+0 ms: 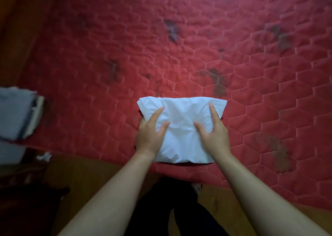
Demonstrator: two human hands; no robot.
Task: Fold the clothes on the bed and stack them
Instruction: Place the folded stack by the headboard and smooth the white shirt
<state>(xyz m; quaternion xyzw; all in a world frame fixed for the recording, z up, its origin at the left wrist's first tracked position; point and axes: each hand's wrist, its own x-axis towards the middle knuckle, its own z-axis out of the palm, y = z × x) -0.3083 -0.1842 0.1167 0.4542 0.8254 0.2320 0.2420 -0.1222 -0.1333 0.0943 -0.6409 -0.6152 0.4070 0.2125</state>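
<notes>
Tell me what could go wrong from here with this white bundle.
The white bundle looks puffy and creased, so its fold may spring open once the left hand and right hand let go. The stack sits at the edge of the bed; adding to it might tip it off.

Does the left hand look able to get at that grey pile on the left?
Probably yes: bare red quilt lies between left hand and grey pile, though it holds the white garment.

1. You faced a bed [224, 43] whose red quilted cover [111, 37] was stitched in hexagons and marked with dark blotches.
2. Brown wooden floor [86, 174] ran along its near edge.
3. Light dimmed toward the corners.
</notes>
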